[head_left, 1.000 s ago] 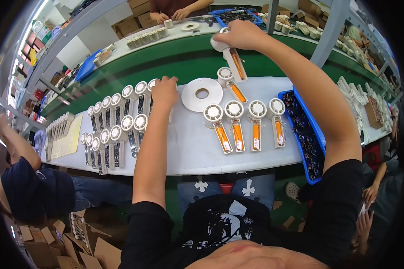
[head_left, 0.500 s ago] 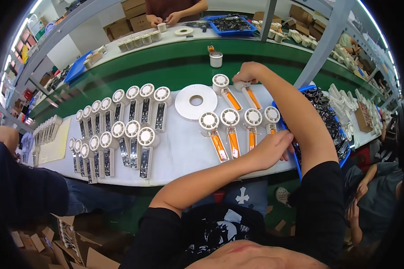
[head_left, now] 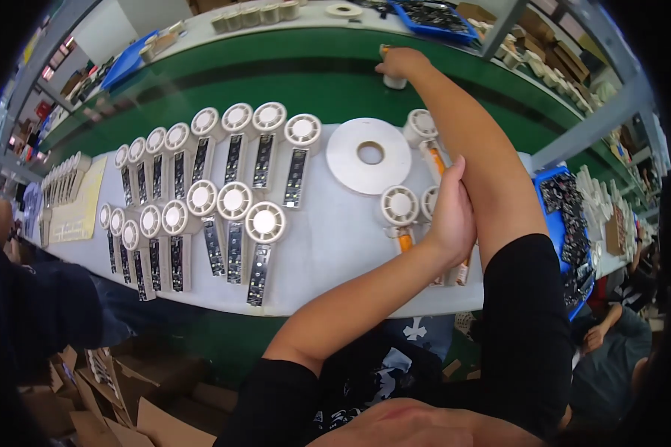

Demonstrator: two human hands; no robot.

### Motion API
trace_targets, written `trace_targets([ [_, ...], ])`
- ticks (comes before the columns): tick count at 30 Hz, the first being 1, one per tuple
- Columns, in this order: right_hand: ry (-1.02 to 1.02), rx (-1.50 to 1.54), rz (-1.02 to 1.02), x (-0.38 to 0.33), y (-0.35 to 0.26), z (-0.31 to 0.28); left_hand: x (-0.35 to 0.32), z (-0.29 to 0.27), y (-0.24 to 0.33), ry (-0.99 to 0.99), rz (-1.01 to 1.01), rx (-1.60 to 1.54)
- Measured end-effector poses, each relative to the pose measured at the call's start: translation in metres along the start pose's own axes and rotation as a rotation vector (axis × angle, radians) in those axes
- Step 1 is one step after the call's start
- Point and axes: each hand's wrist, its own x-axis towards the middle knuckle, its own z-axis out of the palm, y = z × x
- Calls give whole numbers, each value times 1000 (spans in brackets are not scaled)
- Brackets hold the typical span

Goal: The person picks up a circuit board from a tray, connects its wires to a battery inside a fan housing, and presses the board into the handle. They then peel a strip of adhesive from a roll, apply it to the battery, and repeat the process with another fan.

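Note:
On the green conveyor belt my right hand (head_left: 402,65) is closed around a white handheld fan (head_left: 394,83), whose orange part peeks out beyond my fingers. My left hand (head_left: 453,216) is beside my right forearm with its thumb stretched up; the other fingers are partly hidden, and it appears to hold nothing. Around and under it lie white fans with orange strips in their handles, among them one fan (head_left: 399,205) left of the hand and another (head_left: 422,125) farther back. My arms cover the others. A large white tape roll (head_left: 343,160) lies flat to their left.
Two rows of white fans (head_left: 265,222) with dark circuit boards in their handles fill the table's left half. A blue tray (head_left: 552,197) of dark parts stands right. Across the belt (head_left: 276,82) are another blue tray (head_left: 432,21) and white cups (head_left: 253,16). A metal post (head_left: 593,123) rises at right.
My right hand has moved from a fan on the table out to the one on the belt. My left hand has turned thumb-up beside my right forearm. The view has shifted.

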Motion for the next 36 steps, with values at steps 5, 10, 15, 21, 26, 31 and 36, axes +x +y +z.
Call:
trace_targets([
  [5,-83,-47,93,25,0,14,8,-13,0,53,82,-80],
  [10,-183,-73,31,-9,6,-18,6,-17,-9,-70,-59,-133],
  [15,-142,31,178,-56,74,-47,-4,-14,-25,-248,-290,-102],
  [21,-167,161,294,-151,137,-56,-32,-10,-42,-647,-886,428],
  [26,-303,237,228,-219,152,-49,-66,-6,-55,-766,-919,448],
  [31,-580,253,272,-257,124,-71,-110,-5,-116,-418,-781,397],
  [36,235,271,-88,-320,30,-136,-125,-23,-159,-293,-629,160],
])
